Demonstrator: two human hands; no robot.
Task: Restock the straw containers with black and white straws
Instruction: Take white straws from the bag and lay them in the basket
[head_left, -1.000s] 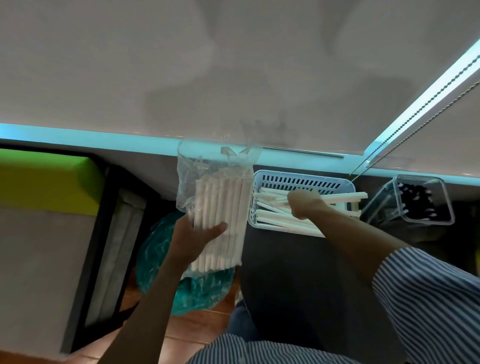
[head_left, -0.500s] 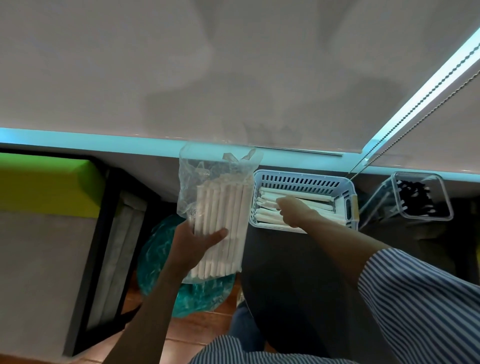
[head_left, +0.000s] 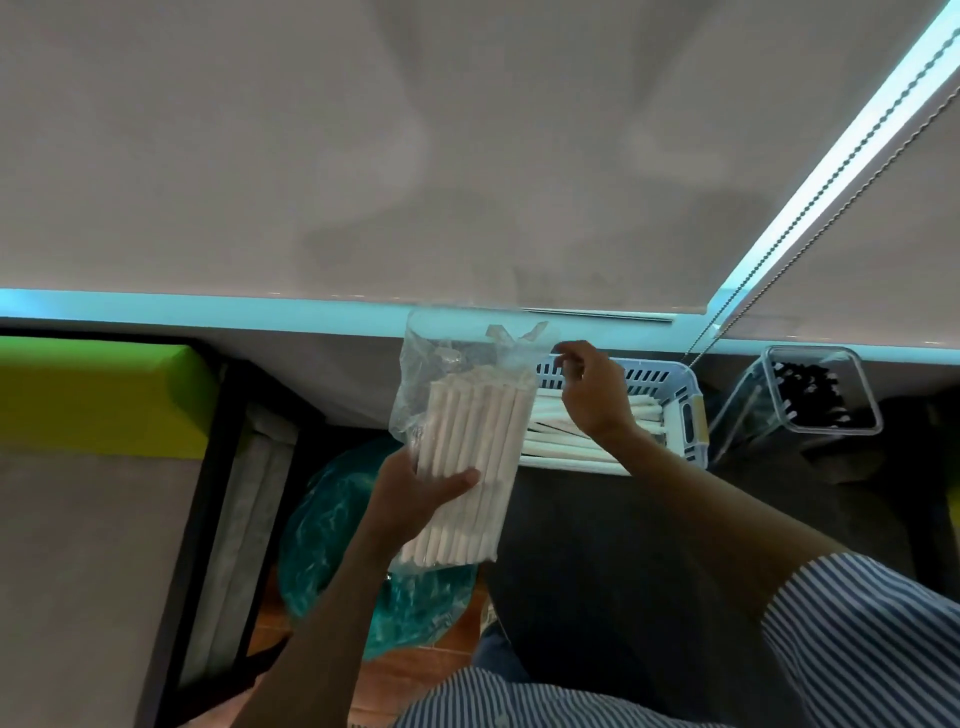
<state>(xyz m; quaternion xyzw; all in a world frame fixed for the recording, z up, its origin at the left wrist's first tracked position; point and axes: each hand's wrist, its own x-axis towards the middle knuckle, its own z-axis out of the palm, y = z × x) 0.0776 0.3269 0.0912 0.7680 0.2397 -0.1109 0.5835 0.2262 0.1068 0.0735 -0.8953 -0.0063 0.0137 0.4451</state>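
Blind (head_left: 363, 156): a large pale roller blind fills the upper half of the view; its bead chain (head_left: 831, 182) runs down the right side toward the counter.
Counter (head_left: 597, 545): a dark surface under the blind; its near edge is hidden by the striped sleeve (head_left: 857, 639) and the right forearm.
Green block (head_left: 98, 395): lime-coloured, at the left edge, cut off by the frame; what it is cannot be told.
Teal bag (head_left: 332, 525): crumpled plastic below the counter's left edge, partly hidden behind the left forearm and the packet.
Packet (head_left: 467, 436): a clear plastic bag of white straws (head_left: 467, 467), held upright at the counter's left edge, just beside the basket; its torn top is empty and slack, and the straws fill the lower part.
Basket (head_left: 685, 410): pale slotted plastic at the counter's back edge, with white straws lying flat inside; its left part is covered by the right hand and the packet.
Clear container (head_left: 810, 389): near the counter's back right corner, tilted, holding black straws (head_left: 805, 384) seen end-on; their number is too blurred to tell.
Left hand (head_left: 415, 493): raised from below, clamped around the packet's lower half, thumb across the front, fingers hidden behind.
Right hand (head_left: 592, 395): reaches across above the basket, fingertips (head_left: 563, 353) pinched at the packet's open top right corner; whether they actually grip the plastic is hard to make out.
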